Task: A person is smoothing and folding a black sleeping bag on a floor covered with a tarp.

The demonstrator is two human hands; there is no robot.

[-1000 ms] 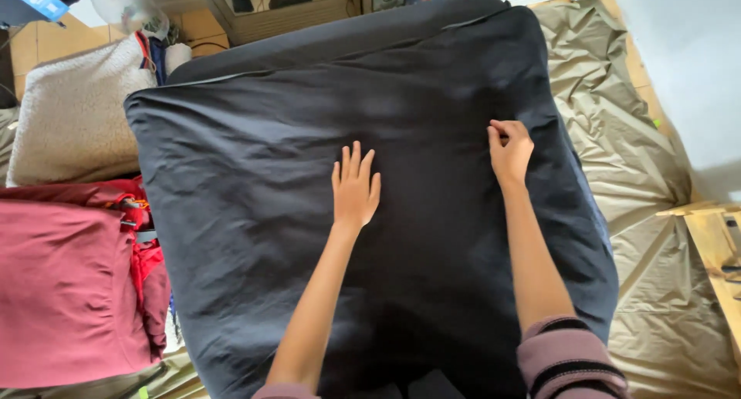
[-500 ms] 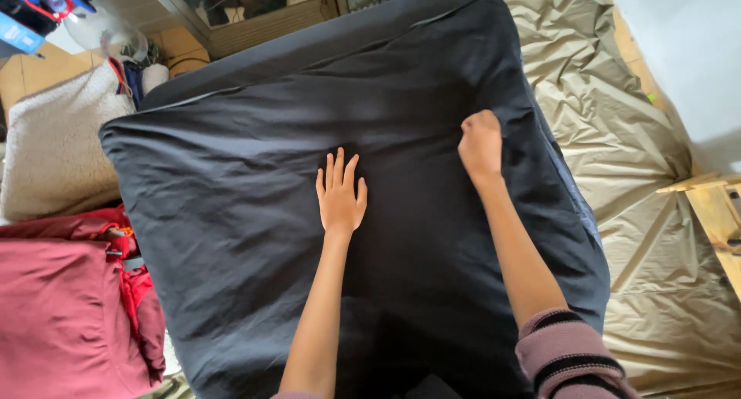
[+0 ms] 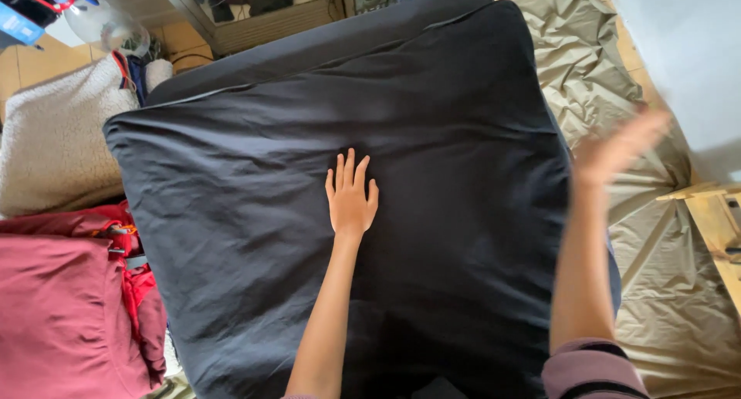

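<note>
**Left palm flat on the dark cover, right hand lifted off its edge**

While my left hand (image 3: pixel 351 198) lies flat on the dark navy cover (image 3: pixel 255 237), fingers straight and close together, it grips nothing; the palm simply presses the cloth near the middle of the cover. My forearm runs up to it from the cover's near edge.

My right hand (image 3: pixel 617 148) is in the air just past the cover's right edge, blurred. Fingers look spread and open, holding nothing that I can make out; it is clear of the cloth. A mauve sleeve cuff (image 3: pixel 590 368) shows at the cover's near right corner.

Cover itself: large, roughly square, padded, spread wide and filling most of the view. Shallow wrinkles run across it; a seam line follows its far edge.

Around the cover:
- Right of it, a crumpled olive-tan sheet (image 3: pixel 656 291), partly under the cover's right side.
- Beyond that sheet, a pale wooden piece (image 3: pixel 714 221).
- Left of the cover, near side, folded dark red fabric (image 3: pixel 62 314), touching the cover's edge.
- Left of the cover, far side, a cream fleecy cushion (image 3: pixel 58 136).
- Past the cover's far edge, a wooden cabinet (image 3: pixel 255 17); its contents too dim to tell.
</note>
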